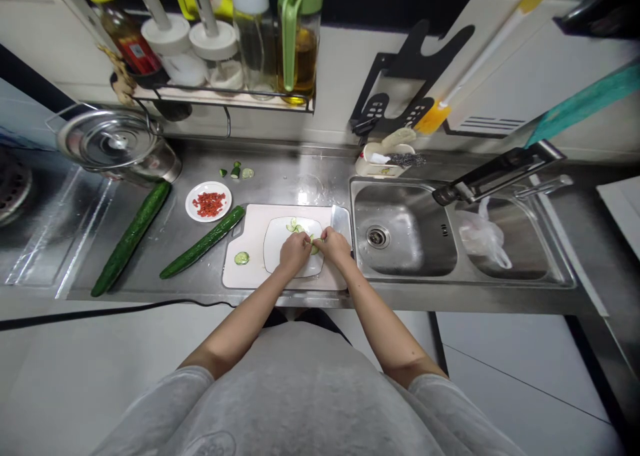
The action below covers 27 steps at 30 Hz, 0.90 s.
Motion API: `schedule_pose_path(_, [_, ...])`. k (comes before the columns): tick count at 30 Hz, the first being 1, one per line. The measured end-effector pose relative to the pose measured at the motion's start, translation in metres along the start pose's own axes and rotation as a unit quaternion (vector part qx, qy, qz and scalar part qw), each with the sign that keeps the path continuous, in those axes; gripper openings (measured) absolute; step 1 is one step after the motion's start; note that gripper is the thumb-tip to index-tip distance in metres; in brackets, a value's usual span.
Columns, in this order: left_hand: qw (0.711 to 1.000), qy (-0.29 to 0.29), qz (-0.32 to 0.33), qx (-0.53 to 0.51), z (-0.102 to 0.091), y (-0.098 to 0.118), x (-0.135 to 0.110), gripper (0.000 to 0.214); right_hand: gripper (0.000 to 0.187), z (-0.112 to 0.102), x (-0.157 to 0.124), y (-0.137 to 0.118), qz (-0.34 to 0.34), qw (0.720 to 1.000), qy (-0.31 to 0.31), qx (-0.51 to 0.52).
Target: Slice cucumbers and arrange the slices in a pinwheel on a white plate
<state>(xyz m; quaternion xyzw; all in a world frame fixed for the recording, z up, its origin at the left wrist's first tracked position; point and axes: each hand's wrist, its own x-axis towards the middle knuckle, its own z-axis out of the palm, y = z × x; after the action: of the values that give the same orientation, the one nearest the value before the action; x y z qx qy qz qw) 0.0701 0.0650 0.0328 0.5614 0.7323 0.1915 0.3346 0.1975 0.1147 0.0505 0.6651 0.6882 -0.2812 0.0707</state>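
Counter (200,153): stainless steel, a double sink (415,243) at right.
Cutting board (250,276): flat on the counter, beneath a white plate (273,248).
Cucumber slices (294,225): on the plate, just beyond the hands.
Left hand (296,251), right hand (335,247): grasping a cucumber piece (314,245) between them.
Wall (340,76): pale, behind a rack (225,96) of bottles.

Pale-green cucumber slices (293,225), white plate (274,243), dark-green cucumbers (133,239), grey shirt (310,383)

Left hand (295,251) and right hand (335,246) handle a cucumber slice (314,249) over a white plate (275,239) at frame center; two cucumbers (130,241) lie at left.
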Motion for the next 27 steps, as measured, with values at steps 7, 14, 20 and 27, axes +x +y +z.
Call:
schedule_pose_path(7, [1.000, -0.002, 0.004, -0.002, 0.0021, 0.0022, -0.0015, 0.009, 0.023, 0.0012, 0.0029, 0.0027, 0.007, 1.000, 0.008, 0.008])
schedule_pose_path(14, [1.000, -0.004, 0.003, 0.001, 0.0024, 0.0013, -0.0007, 0.008, 0.017, -0.0022, 0.0050, 0.0067, 0.019, 1.000, 0.014, 0.011])
schedule_pose_path(20, [1.000, -0.005, 0.002, 0.002, 0.0020, 0.0015, -0.0001, 0.007, 0.018, -0.0027, 0.0048, 0.0062, 0.023, 0.999, 0.014, 0.018])
schedule_pose_path(27, [1.000, -0.007, 0.003, -0.001, 0.0005, 0.0028, -0.0005, 0.008, 0.016, -0.0026, 0.0054, 0.0074, 0.021, 0.999, 0.011, 0.026])
